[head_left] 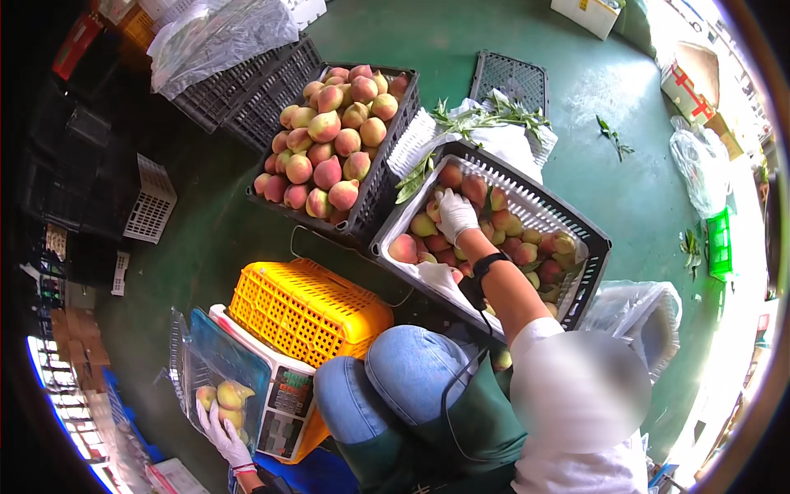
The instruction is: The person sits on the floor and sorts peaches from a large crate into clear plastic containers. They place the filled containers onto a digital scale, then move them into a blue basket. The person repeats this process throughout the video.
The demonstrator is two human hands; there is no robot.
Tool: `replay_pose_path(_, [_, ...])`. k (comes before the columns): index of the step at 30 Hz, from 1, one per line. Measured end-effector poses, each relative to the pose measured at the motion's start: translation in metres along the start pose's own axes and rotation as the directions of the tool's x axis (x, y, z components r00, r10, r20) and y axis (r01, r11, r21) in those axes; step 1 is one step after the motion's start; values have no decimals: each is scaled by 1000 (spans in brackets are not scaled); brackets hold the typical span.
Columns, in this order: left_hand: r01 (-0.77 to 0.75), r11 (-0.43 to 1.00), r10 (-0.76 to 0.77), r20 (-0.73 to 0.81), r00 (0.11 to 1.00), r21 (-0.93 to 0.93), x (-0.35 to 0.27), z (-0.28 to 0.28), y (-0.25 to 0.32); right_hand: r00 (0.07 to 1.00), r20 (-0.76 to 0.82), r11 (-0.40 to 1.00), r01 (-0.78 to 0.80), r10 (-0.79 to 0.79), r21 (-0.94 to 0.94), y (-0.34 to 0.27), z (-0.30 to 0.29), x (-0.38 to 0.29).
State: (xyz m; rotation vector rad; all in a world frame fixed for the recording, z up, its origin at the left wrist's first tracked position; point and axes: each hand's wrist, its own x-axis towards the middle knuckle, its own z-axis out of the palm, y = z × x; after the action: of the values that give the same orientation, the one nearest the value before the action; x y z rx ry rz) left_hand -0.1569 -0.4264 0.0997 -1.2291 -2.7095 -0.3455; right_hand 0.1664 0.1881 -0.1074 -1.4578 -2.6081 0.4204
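My right hand (455, 215), in a white glove, reaches into a black plastic crate (595, 272) lined with white sheet and closes its fingers around a peach (433, 210) among many others. My left hand (225, 437), also gloved, touches peaches (230, 395) in a clear plastic clamshell box (185, 364); whether it grips one, I cannot tell. That box rests on the blue-green tray (253, 370) of a digital scale (287, 395) with a keypad. A second black crate (404, 117), beyond my knees, is heaped with peaches (324, 126).
Beside the scale lies a yellow plastic crate (308, 309). Leafy twigs (494, 117) and white foam nets (410, 142) lie behind the lined crate. Stacked clear plastic boxes (642, 315) stand at its right. Black crates under plastic film (222, 43) are at upper left.
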Motion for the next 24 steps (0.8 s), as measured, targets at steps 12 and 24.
replay_pose_path(12, [11,1000,-11,-5,1000,27,-12,-1,-12,901,420,-467,-327,108,822,48,-46,-73])
replay_pose_path(24, [4,1000,-4,-29,1000,-3,-1,2,-1,882,360,950,-249,303,-191,11,-38,-74])
